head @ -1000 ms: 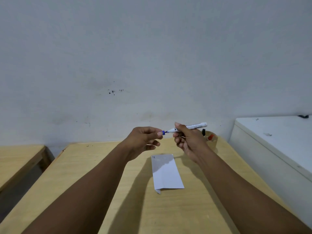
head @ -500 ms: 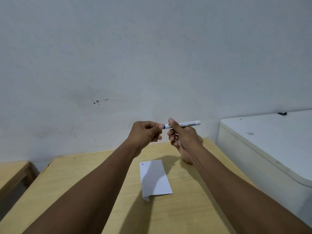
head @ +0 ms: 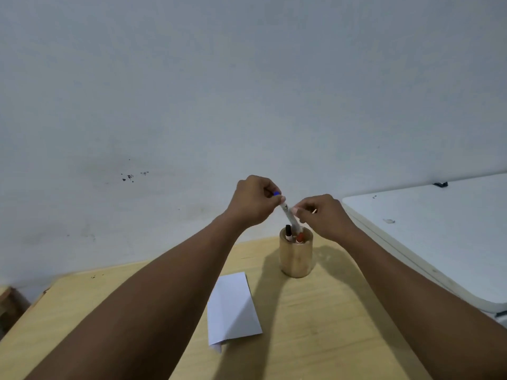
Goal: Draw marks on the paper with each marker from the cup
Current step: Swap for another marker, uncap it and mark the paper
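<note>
A white marker with a blue cap [head: 286, 213] slants down, its lower end inside the wooden cup [head: 296, 259]. My left hand [head: 253, 201] pinches its blue-capped top end. My right hand [head: 323, 215] pinches the barrel just below, above the cup's rim. A black-capped marker [head: 288, 231] and a red-capped marker [head: 300, 238] stand in the cup. The folded white paper [head: 233, 311] lies on the wooden table [head: 315, 338], in front of the cup and to its left, between my forearms. I cannot make out any marks on it.
A white table [head: 439, 234] stands close on the right, a little higher than the wooden one. A plain wall rises right behind the cup. Another wooden piece [head: 8, 300] shows at the far left edge.
The marker was held level between both hands with the cap going on. Now it is capped, tilted down, with its lower end in the cup. The cup has come out from behind my right hand.
</note>
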Demonstrator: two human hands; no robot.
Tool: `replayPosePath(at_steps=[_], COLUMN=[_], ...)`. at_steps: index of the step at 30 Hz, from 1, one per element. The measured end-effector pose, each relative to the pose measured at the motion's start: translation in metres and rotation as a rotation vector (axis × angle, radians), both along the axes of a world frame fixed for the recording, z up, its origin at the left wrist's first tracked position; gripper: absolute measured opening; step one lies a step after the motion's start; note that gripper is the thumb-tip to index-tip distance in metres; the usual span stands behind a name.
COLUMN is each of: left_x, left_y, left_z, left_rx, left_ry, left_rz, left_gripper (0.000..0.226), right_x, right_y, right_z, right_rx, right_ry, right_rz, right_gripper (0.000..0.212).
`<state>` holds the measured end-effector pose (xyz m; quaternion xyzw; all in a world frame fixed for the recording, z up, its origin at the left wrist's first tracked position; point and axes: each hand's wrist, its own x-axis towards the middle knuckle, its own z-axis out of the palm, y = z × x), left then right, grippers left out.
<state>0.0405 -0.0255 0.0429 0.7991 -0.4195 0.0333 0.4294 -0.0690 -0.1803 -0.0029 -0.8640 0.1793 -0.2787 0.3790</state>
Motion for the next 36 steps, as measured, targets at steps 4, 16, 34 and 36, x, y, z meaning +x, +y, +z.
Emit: replayPosePath(at_steps=[4,16,34,36], left_x=[-0.003,0.005,0.024,0.026], left_y=[-0.021,-0.029,0.098,0.123], left_z=[-0.016,-0.049,0.023,0.018], left_rx=[0.081,0.396,-0.259,-0.265], left_ry=[0.013,-0.047,0.472,0.541], left_rz=[-0.030,-0.104,-0.033,-0.015], left_gripper=[0.014,0.034,0.025,0.028], right_x=[-0.002,-0.004,0.023,0.024], right_y=[-0.011,-0.019,0.072,0.089], right_z=[-0.018,-0.047,0.023,0.033], right_rx=[-0.015,0.085,0.214,0.373], right_ry=[0.060,0.100,-0.073,-0.045], right_rz=[0.019,-0.026,0.338,0.451], right_gripper=[0.014,0.026,0.016,0.020])
